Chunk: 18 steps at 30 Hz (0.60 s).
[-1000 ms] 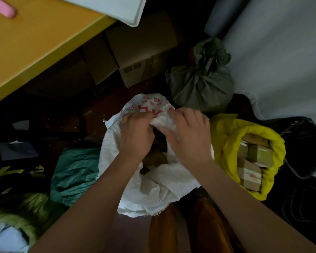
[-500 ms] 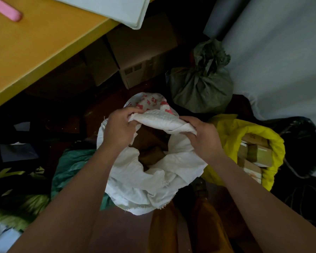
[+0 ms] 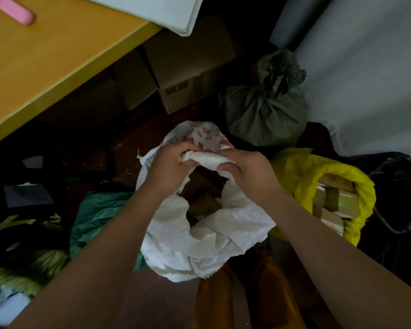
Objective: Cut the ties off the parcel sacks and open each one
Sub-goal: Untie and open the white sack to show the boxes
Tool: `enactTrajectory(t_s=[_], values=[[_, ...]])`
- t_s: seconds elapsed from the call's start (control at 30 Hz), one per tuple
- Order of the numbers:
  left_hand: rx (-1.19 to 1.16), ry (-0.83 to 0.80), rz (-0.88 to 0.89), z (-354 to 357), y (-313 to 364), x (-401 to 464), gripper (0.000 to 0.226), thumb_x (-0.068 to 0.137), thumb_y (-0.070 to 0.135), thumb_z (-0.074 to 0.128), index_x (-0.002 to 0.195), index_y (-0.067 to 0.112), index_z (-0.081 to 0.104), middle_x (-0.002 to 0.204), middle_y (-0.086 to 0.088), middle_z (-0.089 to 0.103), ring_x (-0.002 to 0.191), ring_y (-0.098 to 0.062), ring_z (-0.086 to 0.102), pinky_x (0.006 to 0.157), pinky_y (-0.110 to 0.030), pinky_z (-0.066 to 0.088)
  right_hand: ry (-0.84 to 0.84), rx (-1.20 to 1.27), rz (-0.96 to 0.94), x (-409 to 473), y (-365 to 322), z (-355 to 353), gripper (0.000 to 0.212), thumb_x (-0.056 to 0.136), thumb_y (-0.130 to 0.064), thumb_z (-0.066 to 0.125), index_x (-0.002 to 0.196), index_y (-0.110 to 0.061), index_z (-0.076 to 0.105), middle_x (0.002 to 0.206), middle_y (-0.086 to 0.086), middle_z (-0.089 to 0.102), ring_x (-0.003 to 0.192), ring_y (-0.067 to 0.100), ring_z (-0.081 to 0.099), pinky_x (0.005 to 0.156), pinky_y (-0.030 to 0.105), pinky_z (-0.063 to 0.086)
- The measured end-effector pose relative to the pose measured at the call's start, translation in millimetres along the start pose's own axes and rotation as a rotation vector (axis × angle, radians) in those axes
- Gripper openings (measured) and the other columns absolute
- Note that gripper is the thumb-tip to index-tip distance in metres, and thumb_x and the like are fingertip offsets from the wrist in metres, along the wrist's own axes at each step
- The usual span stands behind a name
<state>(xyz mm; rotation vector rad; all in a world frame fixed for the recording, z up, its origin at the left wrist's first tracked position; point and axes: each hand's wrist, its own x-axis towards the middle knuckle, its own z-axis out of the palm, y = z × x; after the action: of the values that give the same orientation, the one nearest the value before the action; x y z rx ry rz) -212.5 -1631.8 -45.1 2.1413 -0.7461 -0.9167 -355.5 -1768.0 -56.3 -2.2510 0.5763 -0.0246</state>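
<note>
Two hands meet at the far rim of the white sack [image 3: 199, 236]: your left hand [image 3: 170, 166] and right hand [image 3: 249, 173] each curl their fingers round the same rolled fold of white cloth, knuckles close together, with only a short stretch of the roll showing between them. The sack stands on the dark floor right in front of you, its mouth open and slumped, brown parcels dimly visible inside; its near edge is frayed and hangs just above your orange trousers [image 3: 226, 302]. On the right the sack's side touches the yellow sack [image 3: 301, 176], which is open and shows cardboard boxes [image 3: 337, 200] stacked in its mouth. On the left it lies against a crumpled green bag [image 3: 100, 214]. Beyond it, a little apart, sits a grey-green sack [image 3: 266, 110] with its neck bunched shut, and behind that a cardboard carton [image 3: 188, 67] under the edge of the yellow table [image 3: 45, 67], where a pink object [image 3: 17, 13] lies. The only bare floor is the dark strip between the white sack and the table's shadow. Compared with half a second ago, your hands have drawn in toward each other along the rim, from the two sides of the mouth to nearly touching, and the fold between them is bunched tighter.
</note>
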Motion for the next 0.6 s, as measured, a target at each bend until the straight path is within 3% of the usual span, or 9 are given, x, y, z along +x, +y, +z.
enactTrajectory(t_s=[0.1, 0.3, 0.4, 0.5, 0.6], values=[[0.136, 0.084, 0.091, 6, 0, -8, 0.034, 0.078, 0.019, 0.077, 0.111, 0.011, 0.069, 0.104, -0.006, 0.068, 0.1, -0.019, 0.059, 0.086, -0.032, 0.049, 0.013, 0.089, 0.068, 0, 8, -1, 0.022, 0.091, -0.013, 0.063, 0.112, -0.01, 0.072, 0.102, 0.008, 0.074, 0.093, 0.023, 0.068, 0.083, 0.044, 0.055], [0.63, 0.328, 0.205, 14, 0, -37, 0.055, 0.077, 0.038, 0.073, 0.124, 0.012, 0.061, 0.125, -0.008, 0.058, 0.119, -0.028, 0.048, 0.102, -0.041, 0.031, 0.044, 0.099, 0.192, 1, 13, 1, 0.027, 0.09, -0.022, 0.067, 0.116, -0.016, 0.07, 0.107, 0.002, 0.073, 0.099, 0.018, 0.066, 0.089, 0.036, 0.053], [0.769, 0.443, 0.057, 27, -4, -62, 0.061, 0.081, 0.047, 0.066, 0.129, 0.01, 0.055, 0.132, -0.009, 0.054, 0.124, -0.03, 0.045, 0.106, -0.048, 0.028, 0.059, 0.126, 0.234, 6, 11, 0, 0.026, 0.09, -0.021, 0.067, 0.115, -0.015, 0.071, 0.106, 0.003, 0.073, 0.098, 0.017, 0.066, 0.087, 0.032, 0.051], [0.726, 0.377, -0.216, 40, -12, -71, 0.075, 0.084, 0.049, 0.062, 0.143, 0.01, 0.039, 0.148, -0.006, 0.04, 0.134, -0.033, 0.037, 0.111, -0.052, 0.021, 0.038, 0.155, 0.228, 8, 11, -2, 0.024, 0.09, -0.015, 0.066, 0.113, -0.009, 0.071, 0.105, 0.001, 0.072, 0.094, 0.01, 0.064, 0.087, 0.024, 0.049], [0.461, 0.383, -0.233, 40, -26, -63, 0.06, 0.087, 0.024, 0.065, 0.142, 0.012, 0.043, 0.145, -0.008, 0.046, 0.128, -0.03, 0.047, 0.107, -0.044, 0.035, 0.023, 0.31, 0.279, 9, 17, -11, 0.019, 0.09, -0.005, 0.064, 0.107, -0.01, 0.071, 0.089, -0.011, 0.067, 0.077, -0.012, 0.061, 0.073, 0.003, 0.044]])
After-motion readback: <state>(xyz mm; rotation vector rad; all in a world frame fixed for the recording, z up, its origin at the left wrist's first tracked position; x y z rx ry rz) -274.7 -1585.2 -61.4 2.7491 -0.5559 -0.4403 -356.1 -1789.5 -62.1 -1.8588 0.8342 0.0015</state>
